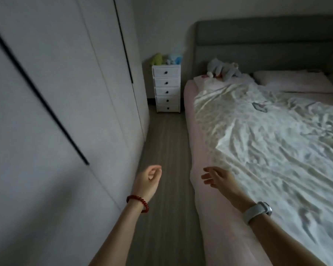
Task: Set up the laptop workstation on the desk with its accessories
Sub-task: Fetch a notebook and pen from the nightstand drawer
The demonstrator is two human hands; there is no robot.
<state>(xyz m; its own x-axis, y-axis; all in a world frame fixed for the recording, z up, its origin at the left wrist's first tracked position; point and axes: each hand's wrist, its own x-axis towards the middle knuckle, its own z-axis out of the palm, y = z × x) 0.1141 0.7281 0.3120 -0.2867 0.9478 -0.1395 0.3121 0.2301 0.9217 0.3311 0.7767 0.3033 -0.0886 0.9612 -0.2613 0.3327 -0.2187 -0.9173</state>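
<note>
No laptop, desk or accessory shows in the head view. My left hand [148, 179] hangs over the wooden floor with its fingers loosely curled and holds nothing; a red bead bracelet circles its wrist. My right hand [217, 177] reaches forward above the edge of the bed with relaxed fingers and is empty; a light-strapped watch sits on that wrist.
A bed [202, 189] with a pink sheet and a crumpled white quilt [267, 135] fills the right. White wardrobe doors [65, 112] line the left. A narrow floor strip [165, 143] runs to a white drawer unit [166, 88] topped with plush toys. A grey plush toy [224, 69] lies by the headboard.
</note>
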